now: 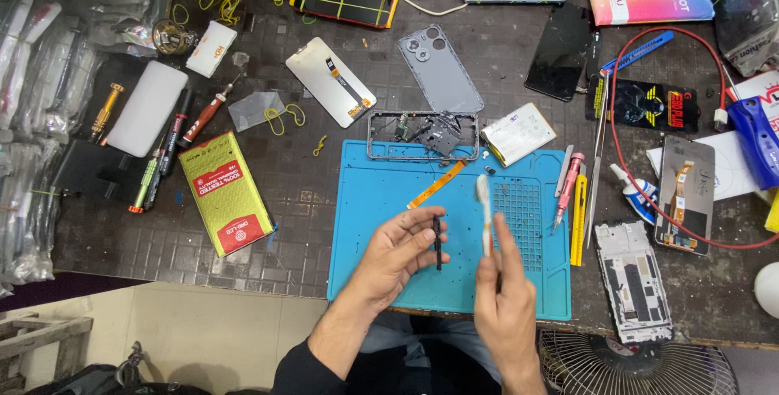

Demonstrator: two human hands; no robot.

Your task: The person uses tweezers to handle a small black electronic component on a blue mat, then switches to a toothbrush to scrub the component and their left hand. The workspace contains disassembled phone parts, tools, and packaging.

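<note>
My left hand point(395, 254) pinches a thin dark strip-shaped phone part point(438, 242), held upright over the blue work mat point(381, 200). Close beside it, my right hand point(505, 299) grips a white toothbrush point(484, 212) with its bristle head pointing up, a little to the right of the strip. Both hands hover above the near part of the mat. An orange flex cable point(436, 185) lies on the mat above them, and an opened phone frame point(422, 134) lies across the mat's far edge.
On the dark tiled bench lie a grey phone back cover point(439, 67), a display panel point(329, 81), a battery point(518, 133), a green box point(225, 192), screwdrivers point(209, 116), tweezers and a pink tool point(567, 189), another phone frame point(633, 280), a red cable point(621, 160). A fan grille point(633, 367) sits at the near right.
</note>
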